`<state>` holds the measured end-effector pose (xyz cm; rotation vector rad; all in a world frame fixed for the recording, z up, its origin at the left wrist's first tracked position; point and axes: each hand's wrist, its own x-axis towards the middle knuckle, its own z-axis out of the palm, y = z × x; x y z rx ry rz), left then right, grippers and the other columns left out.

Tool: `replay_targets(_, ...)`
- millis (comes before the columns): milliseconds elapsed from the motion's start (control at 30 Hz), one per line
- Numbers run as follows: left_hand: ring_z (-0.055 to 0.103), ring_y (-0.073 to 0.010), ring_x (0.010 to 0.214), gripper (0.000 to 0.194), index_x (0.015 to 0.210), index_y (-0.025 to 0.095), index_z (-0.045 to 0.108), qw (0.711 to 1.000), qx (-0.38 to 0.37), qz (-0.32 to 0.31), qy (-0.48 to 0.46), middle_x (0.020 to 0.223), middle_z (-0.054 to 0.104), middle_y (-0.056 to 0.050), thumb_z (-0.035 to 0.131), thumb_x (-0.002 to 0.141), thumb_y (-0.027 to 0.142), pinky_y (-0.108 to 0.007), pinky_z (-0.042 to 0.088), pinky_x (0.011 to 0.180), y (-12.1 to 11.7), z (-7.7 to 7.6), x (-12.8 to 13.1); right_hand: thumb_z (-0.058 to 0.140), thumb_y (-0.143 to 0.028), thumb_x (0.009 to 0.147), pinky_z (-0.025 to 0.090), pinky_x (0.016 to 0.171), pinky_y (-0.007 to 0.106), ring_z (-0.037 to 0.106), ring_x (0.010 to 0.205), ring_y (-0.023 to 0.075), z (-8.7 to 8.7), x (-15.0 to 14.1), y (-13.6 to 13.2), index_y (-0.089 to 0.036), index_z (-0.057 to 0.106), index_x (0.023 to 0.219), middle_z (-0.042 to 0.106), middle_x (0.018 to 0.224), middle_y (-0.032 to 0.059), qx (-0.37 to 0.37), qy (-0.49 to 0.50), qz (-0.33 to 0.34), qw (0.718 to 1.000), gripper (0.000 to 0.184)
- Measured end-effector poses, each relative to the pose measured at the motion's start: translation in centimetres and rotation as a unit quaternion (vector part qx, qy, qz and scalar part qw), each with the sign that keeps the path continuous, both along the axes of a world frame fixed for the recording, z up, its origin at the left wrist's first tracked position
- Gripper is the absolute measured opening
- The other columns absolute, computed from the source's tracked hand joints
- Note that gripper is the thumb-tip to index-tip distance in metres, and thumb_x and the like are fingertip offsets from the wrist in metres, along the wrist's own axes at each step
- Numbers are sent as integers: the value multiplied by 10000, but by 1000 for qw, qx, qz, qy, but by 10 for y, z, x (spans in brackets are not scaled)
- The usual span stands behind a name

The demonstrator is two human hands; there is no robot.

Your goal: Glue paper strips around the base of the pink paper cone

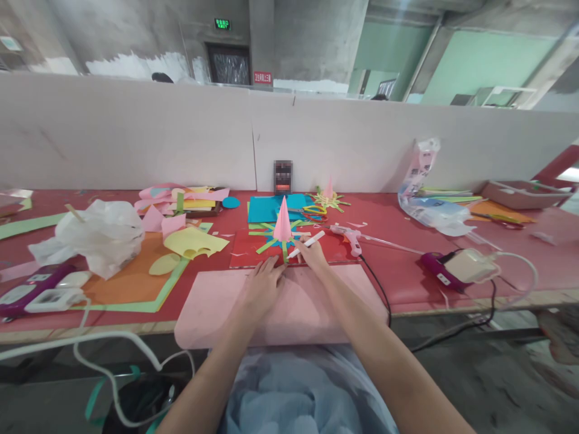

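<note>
Exit sign [222,24], wall-mounted, green lettering: "EXIT" below Chinese characters. Red placard [262,77], on pillar: white Chinese characters, "卫生间" legible at left, remainder blurred. Plastic packaging bag [424,161]: printing present, illegible.

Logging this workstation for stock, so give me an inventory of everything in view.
Paper cone: 1, pink, on a blue-green cutout
Smaller cone piece: 1, pink and green, behind, to the right
White pen: 1, white, right hand
Red sheet: 1, under the cutout
Scissors: at least 1, yellow-handled, behind the cone
Glue gun: 1, pink, right
Phone: 1, dark, against the partition
Paper pieces: many, mixed colours, mostly left
Plastic bag: 1, white, left
Plastic packaging: clear, right
Power strips: 2, purple, both sides
Tray: 1, brownish, far right
Pad: 1, pink, front
Table: red
Partition: white, behind
Exit sign: 1, green, wall
Left hand: 1, beside the cutout
Right hand: 1, fingers around the pen
</note>
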<state>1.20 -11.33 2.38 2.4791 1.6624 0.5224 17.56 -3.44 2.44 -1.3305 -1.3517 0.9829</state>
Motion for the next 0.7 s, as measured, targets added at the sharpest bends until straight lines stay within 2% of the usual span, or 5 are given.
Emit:
replay_targets(200, 371, -232, 1336, 389, 1281, 210, 546, 1000, -11, 3, 5, 1443, 415, -91, 407, 917, 215, -418, 282, 1119, -1, 3, 1, 539, -355, 901, 524, 781, 359, 601, 919, 175, 0, -1, 1, -138, 560, 1132, 588, 1094, 66, -2, -3, 3, 1000, 318)
replay_targets(300, 375, -234, 1332, 388, 1281, 207, 546, 1000, -14, 5, 6, 1441, 418, -94, 405, 920, 217, -423, 280, 1118, -2, 4, 1, 559, -366, 881, 497, 594, 246, 590, 636, 109, -1, -1, 2, -124, 605, 877, 631, 752, 8, 1, -5, 6, 1000, 246)
replay_targets(367, 373, -234, 1333, 389, 1282, 206, 545, 1000, -15, 6, 5, 1442, 416, -94, 404, 920, 219, -423, 278, 1118, -2, 4, 1, 584, -363, 845, 423, 489, 209, 528, 483, 100, -2, -1, 2, -155, 562, 694, 557, 508, -31, 7, -5, 5, 1000, 258)
replay_targets(433, 372, -233, 1334, 389, 1281, 208, 546, 1000, -15, 6, 2, 1443, 416, -92, 403, 920, 220, -421, 277, 1119, -2, 5, 2, 590, -349, 816, 373, 451, 205, 492, 423, 107, -2, -1, 3, -188, 509, 615, 487, 388, -45, 14, -3, 3, 1000, 270)
replay_targets(700, 383, -236, 1324, 389, 1279, 213, 548, 1000, -4, -2, -3, 1433, 429, -92, 410, 916, 224, -422, 294, 1110, -2, 3, 0, 588, -355, 763, 315, 401, 204, 453, 367, 105, -2, -1, 4, -222, 444, 599, 473, 338, -46, 23, 0, 1, 1000, 255)
